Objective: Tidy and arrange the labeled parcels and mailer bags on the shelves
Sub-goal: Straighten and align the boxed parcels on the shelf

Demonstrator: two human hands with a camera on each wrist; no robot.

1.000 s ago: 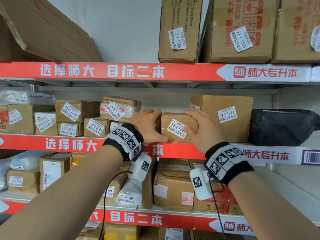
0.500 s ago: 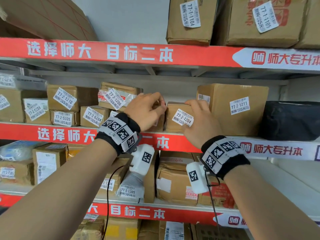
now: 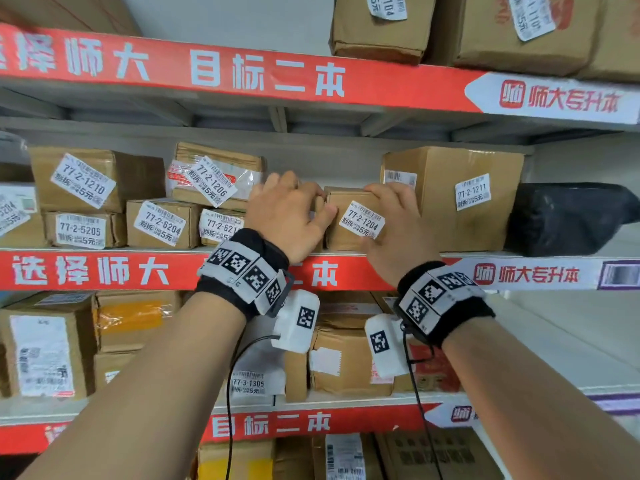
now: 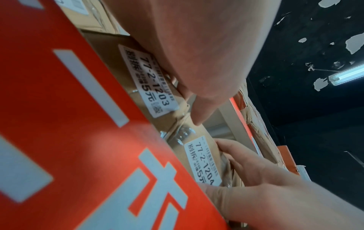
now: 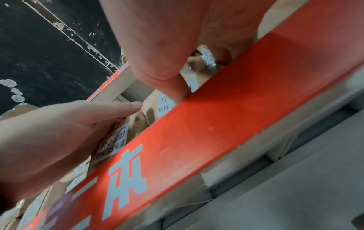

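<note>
Two small brown parcels stand side by side on the middle shelf (image 3: 104, 271). My left hand (image 3: 291, 209) covers the parcel labelled 77-2-1203 (image 4: 153, 87), fingers over its top and thumb at the gap between the two. In the head view that parcel is hidden behind the hand; the right wrist view shows the left hand (image 5: 69, 124) lying over its label (image 5: 114, 143). My right hand (image 3: 394, 220) grips the parcel labelled 77-2-1204 (image 3: 346, 216), fingers over its top right corner, thumb low on its front. The left wrist view shows those fingers (image 4: 246, 168) curled round it.
A larger box 77-2-1211 (image 3: 450, 202) stands right of the held parcels, then a black mailer bag (image 3: 571, 220). Left of my hands are stacked boxes 77-2-1206 (image 3: 214, 174) and 77-2-6204 (image 3: 159, 223). More parcels fill the shelves above and below.
My left hand rose from the shelf's front edge onto the 1203 parcel. The right hand stayed on the 1204 parcel. The view came closer and tilted down.
</note>
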